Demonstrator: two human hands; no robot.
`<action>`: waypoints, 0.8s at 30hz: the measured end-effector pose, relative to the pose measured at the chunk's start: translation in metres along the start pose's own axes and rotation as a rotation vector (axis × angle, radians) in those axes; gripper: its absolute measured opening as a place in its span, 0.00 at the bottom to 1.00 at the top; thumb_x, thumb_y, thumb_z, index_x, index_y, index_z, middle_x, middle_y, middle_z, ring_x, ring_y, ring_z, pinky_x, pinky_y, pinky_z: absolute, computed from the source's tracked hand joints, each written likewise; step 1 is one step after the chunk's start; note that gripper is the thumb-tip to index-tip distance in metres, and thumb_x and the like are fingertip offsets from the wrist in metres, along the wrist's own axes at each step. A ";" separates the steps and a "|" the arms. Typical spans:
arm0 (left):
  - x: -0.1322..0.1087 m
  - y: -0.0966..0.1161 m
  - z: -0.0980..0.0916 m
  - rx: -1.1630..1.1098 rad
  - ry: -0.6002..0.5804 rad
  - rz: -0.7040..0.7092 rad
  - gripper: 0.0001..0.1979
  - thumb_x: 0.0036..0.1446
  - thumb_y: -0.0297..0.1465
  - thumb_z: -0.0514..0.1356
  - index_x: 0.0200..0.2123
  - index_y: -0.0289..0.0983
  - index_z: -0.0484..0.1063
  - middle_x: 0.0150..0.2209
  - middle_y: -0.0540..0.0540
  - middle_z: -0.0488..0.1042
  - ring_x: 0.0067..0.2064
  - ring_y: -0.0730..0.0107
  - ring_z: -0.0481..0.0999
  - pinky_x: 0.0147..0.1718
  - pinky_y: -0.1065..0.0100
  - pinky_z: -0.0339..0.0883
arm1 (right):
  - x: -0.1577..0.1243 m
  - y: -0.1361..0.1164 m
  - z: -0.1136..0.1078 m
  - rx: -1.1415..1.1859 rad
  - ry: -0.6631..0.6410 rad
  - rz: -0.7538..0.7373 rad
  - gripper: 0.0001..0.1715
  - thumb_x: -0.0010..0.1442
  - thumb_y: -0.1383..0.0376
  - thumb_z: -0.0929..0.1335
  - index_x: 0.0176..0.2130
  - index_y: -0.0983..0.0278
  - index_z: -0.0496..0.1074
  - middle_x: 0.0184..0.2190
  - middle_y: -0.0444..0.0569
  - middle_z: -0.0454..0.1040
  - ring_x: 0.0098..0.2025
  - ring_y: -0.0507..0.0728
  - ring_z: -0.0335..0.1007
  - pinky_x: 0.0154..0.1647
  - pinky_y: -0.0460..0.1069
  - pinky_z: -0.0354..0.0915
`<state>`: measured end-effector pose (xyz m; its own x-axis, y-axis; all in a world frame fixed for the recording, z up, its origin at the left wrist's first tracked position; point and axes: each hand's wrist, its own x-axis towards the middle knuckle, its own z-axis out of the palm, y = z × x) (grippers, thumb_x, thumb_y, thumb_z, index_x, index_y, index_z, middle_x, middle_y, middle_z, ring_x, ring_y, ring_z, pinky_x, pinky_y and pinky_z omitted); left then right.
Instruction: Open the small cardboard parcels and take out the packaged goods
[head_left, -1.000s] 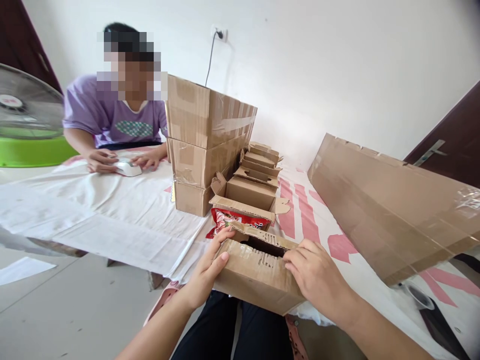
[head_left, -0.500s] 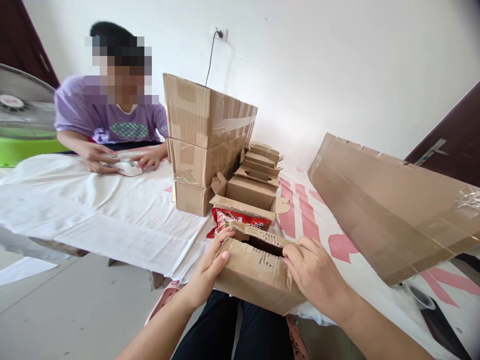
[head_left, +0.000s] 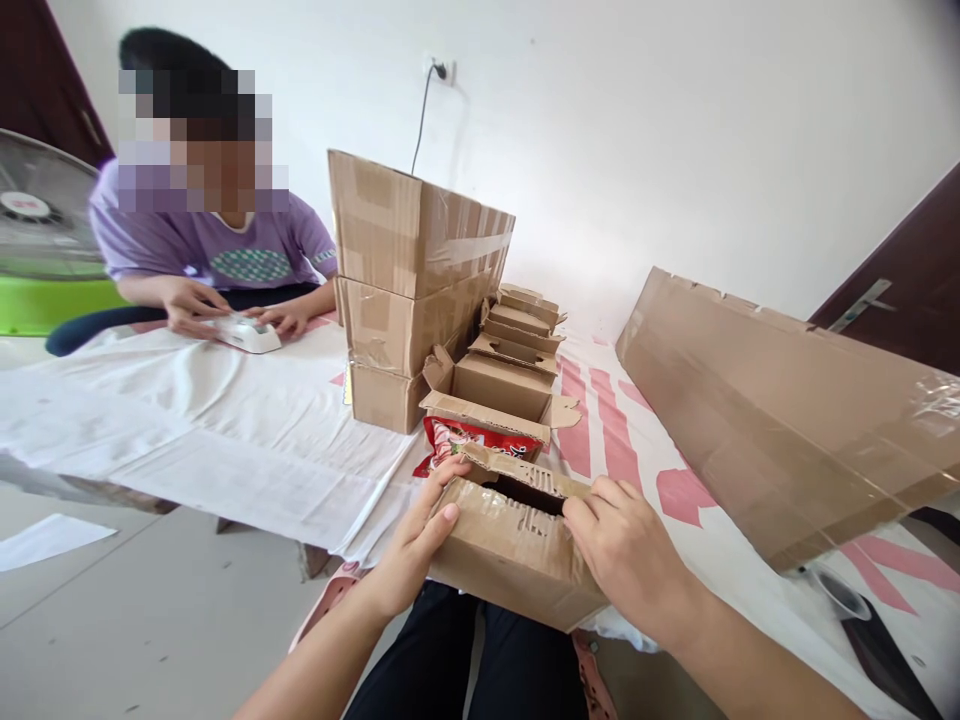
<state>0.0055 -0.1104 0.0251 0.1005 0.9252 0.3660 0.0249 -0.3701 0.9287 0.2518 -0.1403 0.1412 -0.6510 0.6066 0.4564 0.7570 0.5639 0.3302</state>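
Note:
A small cardboard box [head_left: 517, 565] sits at the table's near edge, above my knees. Its torn top has a dark slot between ragged flaps. My left hand [head_left: 412, 535] is wrapped round the left end, thumb on the top and fingers at the far side. My right hand [head_left: 626, 545] grips the right end, its fingertips bent at the edge of the slot. What lies inside the box is too dark to make out. Just behind it a red printed packet [head_left: 480, 440] leans against an open cardboard box [head_left: 499, 395].
More open boxes [head_left: 521, 325] stand in a row behind, beside a tall stack of taped boxes [head_left: 382, 225]. A big cardboard panel [head_left: 780, 420] stands at the right, near a tape roll [head_left: 838, 595]. Across the table a person [head_left: 247, 250] handles a white object [head_left: 251, 335].
My right fingers have shifted slightly left along the slot's edge; the box stays in place. The person across the table has leaned to the left.

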 end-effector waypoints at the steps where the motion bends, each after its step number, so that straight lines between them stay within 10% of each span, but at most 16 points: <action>1: 0.000 0.001 0.000 -0.004 0.005 -0.003 0.25 0.65 0.46 0.51 0.60 0.41 0.64 0.68 0.43 0.57 0.71 0.50 0.49 0.68 0.49 0.42 | -0.001 0.002 -0.001 0.030 -0.012 0.015 0.16 0.59 0.80 0.63 0.25 0.64 0.67 0.21 0.45 0.67 0.29 0.55 0.59 0.31 0.50 0.55; 7: -0.001 0.007 0.000 0.000 -0.002 -0.023 0.26 0.64 0.47 0.51 0.60 0.41 0.65 0.68 0.43 0.57 0.71 0.49 0.49 0.68 0.48 0.41 | -0.005 0.006 -0.011 0.190 -0.186 0.002 0.13 0.58 0.79 0.66 0.30 0.63 0.71 0.26 0.45 0.72 0.36 0.56 0.62 0.36 0.49 0.57; 16: 0.001 0.011 0.002 -0.014 0.015 -0.032 0.25 0.64 0.46 0.51 0.58 0.41 0.65 0.67 0.43 0.59 0.70 0.50 0.49 0.68 0.50 0.42 | -0.004 -0.007 0.000 -0.079 -0.056 -0.045 0.13 0.51 0.81 0.63 0.27 0.64 0.67 0.25 0.48 0.67 0.32 0.58 0.57 0.40 0.53 0.55; 24: -0.002 0.010 0.001 0.017 -0.003 -0.027 0.25 0.66 0.45 0.49 0.60 0.40 0.63 0.69 0.42 0.55 0.71 0.52 0.47 0.69 0.48 0.39 | -0.010 0.003 0.003 0.206 0.057 0.156 0.13 0.64 0.76 0.58 0.31 0.63 0.65 0.28 0.48 0.69 0.34 0.57 0.61 0.37 0.51 0.57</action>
<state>0.0071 -0.1157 0.0337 0.1028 0.9346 0.3404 0.0442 -0.3462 0.9371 0.2605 -0.1435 0.1349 -0.5183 0.6660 0.5365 0.8168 0.5714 0.0797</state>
